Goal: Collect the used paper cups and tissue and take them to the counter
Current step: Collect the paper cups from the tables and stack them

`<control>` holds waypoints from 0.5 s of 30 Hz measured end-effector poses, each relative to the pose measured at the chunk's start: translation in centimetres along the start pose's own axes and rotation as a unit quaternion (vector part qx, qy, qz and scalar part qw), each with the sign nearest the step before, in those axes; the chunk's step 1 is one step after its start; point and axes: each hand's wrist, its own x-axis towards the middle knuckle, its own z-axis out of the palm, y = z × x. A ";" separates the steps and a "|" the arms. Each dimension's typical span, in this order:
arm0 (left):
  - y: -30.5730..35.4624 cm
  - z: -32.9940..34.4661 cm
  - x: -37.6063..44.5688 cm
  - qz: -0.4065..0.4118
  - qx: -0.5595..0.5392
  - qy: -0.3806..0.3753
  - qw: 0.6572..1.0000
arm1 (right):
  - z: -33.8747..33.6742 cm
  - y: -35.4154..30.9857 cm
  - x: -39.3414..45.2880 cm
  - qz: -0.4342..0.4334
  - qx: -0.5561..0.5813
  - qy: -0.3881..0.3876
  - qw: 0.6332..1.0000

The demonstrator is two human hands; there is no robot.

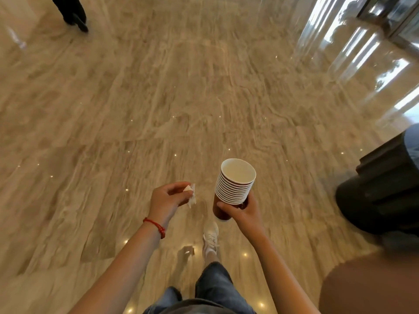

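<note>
A stack of several nested paper cups [235, 184], white inside with brown outer walls, stands upright in my right hand [241, 210], whose fingers curl round the bottom cup. My left hand [169, 199], with a red string bracelet on its wrist, pinches a crumpled white tissue [191, 196] between thumb and fingers. Both hands are held out in front of me above the floor, about a hand's width apart. No counter is in view.
Glossy beige marble floor [181, 98] spreads ahead. A dark pedestal or column base [383, 189] stands at the right, a brown rounded surface [374, 286] at lower right. Another person's dark legs [72, 12] are at top left. Glass doors [385, 17] are at top right. My white shoe [210, 239] is stepping forward.
</note>
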 end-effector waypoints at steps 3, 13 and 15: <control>2.0 2.6 6.4 0.008 0.001 0.010 1.000 | -0.5 -0.9 7.6 -0.014 -0.005 -0.002 1.000; 11.1 9.0 24.5 0.016 -0.025 0.051 0.998 | -1.7 -7.1 30.3 -0.030 -0.014 -0.044 0.999; 12.2 9.4 27.9 0.014 -0.026 0.056 0.998 | -1.3 -7.6 34.1 -0.024 -0.015 -0.052 0.998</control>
